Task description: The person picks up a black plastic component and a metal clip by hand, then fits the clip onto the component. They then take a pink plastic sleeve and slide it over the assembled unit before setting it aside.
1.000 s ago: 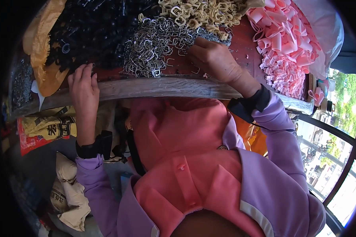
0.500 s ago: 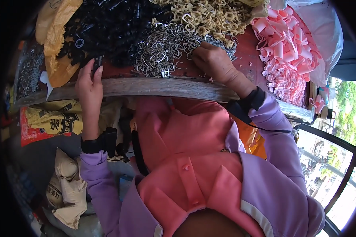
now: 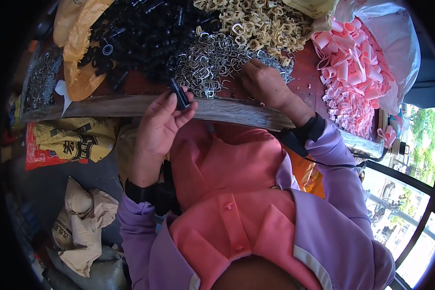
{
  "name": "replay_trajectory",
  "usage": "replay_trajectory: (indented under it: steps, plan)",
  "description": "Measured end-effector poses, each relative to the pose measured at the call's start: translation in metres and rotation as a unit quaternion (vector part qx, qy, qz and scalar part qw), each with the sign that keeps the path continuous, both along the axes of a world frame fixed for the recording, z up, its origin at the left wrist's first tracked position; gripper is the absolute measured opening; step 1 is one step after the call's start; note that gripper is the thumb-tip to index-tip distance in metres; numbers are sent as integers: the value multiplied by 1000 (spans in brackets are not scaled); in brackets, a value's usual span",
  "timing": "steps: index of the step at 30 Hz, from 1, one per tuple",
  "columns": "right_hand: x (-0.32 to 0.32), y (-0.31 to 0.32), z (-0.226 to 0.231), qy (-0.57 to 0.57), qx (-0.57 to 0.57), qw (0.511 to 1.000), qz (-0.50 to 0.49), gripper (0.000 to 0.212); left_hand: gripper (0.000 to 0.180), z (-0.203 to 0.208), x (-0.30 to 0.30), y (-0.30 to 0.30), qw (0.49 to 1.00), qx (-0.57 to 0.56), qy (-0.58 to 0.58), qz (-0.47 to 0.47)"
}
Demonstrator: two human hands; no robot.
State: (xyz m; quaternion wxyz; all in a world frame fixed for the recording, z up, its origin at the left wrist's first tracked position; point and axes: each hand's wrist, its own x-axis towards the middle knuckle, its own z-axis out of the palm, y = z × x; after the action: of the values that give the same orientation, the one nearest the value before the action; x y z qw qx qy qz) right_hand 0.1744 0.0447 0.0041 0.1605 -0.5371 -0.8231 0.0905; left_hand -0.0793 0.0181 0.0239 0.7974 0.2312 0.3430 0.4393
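Note:
My left hand [image 3: 158, 118] is raised at the table's front edge, its fingers pinched around a black tube-shaped plastic part [image 3: 180, 95] that tilts up to the left. Farther right, my right hand [image 3: 268, 86] rests by the near side of a heap of bent silver metal clips [image 3: 203, 60]. Its fingers are curled together and pointing down; whatever may be between them is hidden. Behind the left hand spreads a large pile of black plastic parts [image 3: 142, 36]. Beige plastic buckle-like pieces [image 3: 263, 26] lie heaped beyond the clips.
Pink curled strips [image 3: 345, 53] and small pink pieces [image 3: 348, 106] cover the table's right end, beside a clear plastic bag [image 3: 396, 43]. An orange-brown sack [image 3: 79, 72] stands at the left. A worn wooden edge [image 3: 125, 107] runs along the front. Paper bags [image 3: 89, 212] lie below left.
My left hand has moved right and toward me from the black pile, lifting the black part out. My right hand stays by the metal clips with little movement.

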Motion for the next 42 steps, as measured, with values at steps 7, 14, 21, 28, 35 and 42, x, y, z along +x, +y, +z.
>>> replay_trajectory:
  steps: [7, 14, 21, 28, 35, 42]
  plan:
    - [10, -21, 25, 349, -259, 900, -39, 10, 27, -5, 32, -9, 994, -38, -60, -86]
    - [-19, -52, 53, 301, -75, 948, 68, 12, 25, -8, 53, -18, 987, -34, -93, -127]
    - [-29, -64, 56, 175, -3, 980, 95, 16, 24, -5, 54, -28, 987, -35, -77, -135]
    - [-32, -65, 58, 134, -12, 984, 116, 13, 27, -4, 54, -38, 988, 29, -24, -148]
    - [-39, -60, 51, 208, -97, 968, 101, 9, 27, -9, 45, -36, 983, 8, -23, -181]
    - [-30, -19, 35, 211, -46, 972, 92, 12, 24, -15, 23, -28, 987, -56, -101, -110]
